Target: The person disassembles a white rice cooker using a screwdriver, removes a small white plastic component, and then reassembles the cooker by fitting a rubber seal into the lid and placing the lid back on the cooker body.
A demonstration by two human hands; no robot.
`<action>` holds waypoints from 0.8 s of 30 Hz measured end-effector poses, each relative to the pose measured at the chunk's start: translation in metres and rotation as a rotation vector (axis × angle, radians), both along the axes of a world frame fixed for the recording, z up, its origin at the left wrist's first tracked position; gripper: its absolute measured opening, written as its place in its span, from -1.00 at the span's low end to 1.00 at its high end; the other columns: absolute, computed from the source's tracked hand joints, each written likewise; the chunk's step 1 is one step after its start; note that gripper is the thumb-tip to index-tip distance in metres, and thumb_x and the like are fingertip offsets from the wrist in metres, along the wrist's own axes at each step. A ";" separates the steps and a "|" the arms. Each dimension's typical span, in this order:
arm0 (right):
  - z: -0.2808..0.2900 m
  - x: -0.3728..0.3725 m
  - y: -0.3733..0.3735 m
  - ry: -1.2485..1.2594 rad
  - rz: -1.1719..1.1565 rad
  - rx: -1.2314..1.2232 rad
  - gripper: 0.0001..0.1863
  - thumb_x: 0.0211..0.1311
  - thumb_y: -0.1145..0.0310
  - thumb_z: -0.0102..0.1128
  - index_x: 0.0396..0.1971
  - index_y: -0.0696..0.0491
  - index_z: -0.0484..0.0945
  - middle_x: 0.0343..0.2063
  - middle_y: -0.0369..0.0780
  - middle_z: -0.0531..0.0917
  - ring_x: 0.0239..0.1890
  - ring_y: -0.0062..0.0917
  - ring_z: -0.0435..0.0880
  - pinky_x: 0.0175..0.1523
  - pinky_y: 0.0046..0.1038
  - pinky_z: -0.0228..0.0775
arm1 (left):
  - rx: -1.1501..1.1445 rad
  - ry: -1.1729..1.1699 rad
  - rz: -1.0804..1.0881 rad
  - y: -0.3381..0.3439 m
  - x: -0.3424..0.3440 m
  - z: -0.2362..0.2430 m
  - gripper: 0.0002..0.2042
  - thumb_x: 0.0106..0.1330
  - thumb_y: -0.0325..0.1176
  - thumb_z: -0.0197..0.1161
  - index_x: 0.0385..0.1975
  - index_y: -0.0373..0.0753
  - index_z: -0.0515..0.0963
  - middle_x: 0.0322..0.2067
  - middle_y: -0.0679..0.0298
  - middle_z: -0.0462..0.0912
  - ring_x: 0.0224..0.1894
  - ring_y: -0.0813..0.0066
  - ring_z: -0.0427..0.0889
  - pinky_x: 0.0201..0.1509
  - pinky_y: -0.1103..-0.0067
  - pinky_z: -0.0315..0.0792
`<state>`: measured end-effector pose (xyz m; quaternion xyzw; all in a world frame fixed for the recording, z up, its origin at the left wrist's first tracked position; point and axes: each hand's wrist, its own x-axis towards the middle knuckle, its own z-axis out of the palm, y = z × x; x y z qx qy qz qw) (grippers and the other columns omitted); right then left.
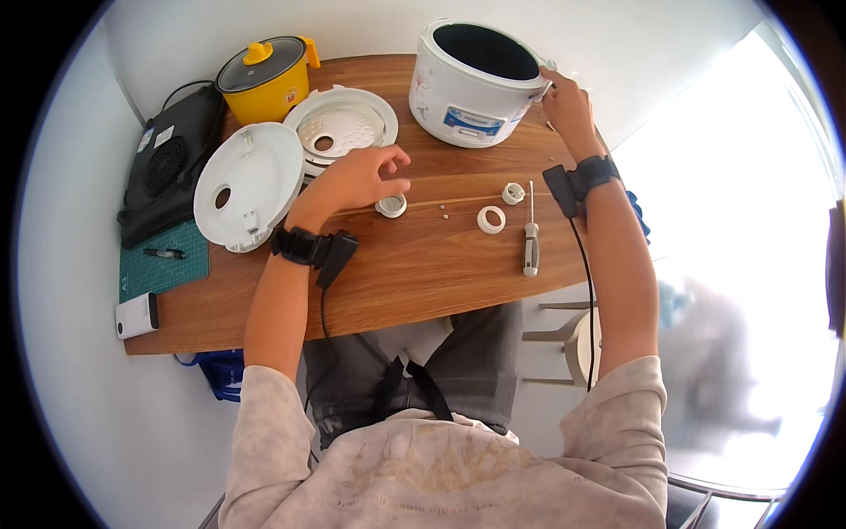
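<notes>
On the wooden table (423, 269), a screwdriver (530, 251) lies nearest, a white plastic ring (481, 224) just beyond. The left hand (357, 179) is loosely open beside a round white cap (391, 206). Farther off, the right hand (569, 108) touches the open-topped rice cooker's (441, 106) rim; whether it grips, I cannot tell.

Desk (441, 264). Far-left corner: yellow pot (266, 95); left edge: black appliance (176, 150), green mat (181, 275) bearing pen (165, 254); near-left corner: white device (135, 316).
</notes>
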<state>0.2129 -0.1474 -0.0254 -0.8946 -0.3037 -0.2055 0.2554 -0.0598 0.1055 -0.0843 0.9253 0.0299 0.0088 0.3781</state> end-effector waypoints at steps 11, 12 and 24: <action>-0.022 -0.068 -0.026 0.192 0.029 -0.062 -0.22 0.16 0.31 0.26 0.42 0.01 0.24 -0.06 0.05 0.70 0.02 0.00 0.68 0.13 -0.10 0.51 | 0.046 0.049 -0.175 0.011 -0.014 -0.034 -0.52 0.10 -0.32 0.50 0.03 -0.19 0.52 -0.13 0.20 0.57 0.00 0.23 0.57 0.13 0.42 0.45; -0.034 -0.076 -0.033 0.221 0.077 -0.050 -0.28 0.14 0.33 0.27 0.34 0.15 0.33 -0.10 0.06 0.71 0.00 0.06 0.66 0.11 -0.08 0.52 | 0.065 0.035 -0.163 0.009 -0.013 -0.033 -0.54 0.10 -0.32 0.49 0.01 -0.19 0.52 -0.13 0.19 0.57 0.00 0.23 0.57 0.13 0.42 0.45; -0.073 -0.132 -0.062 0.130 0.236 -0.308 -0.45 0.11 0.50 0.27 0.18 0.00 0.55 0.09 -0.11 0.61 0.14 -0.16 0.58 0.33 -0.07 0.28 | 0.073 0.039 -0.133 0.000 -0.018 -0.029 -0.58 0.14 -0.28 0.49 -0.02 -0.17 0.52 -0.10 0.19 0.56 0.02 0.20 0.57 0.15 0.41 0.44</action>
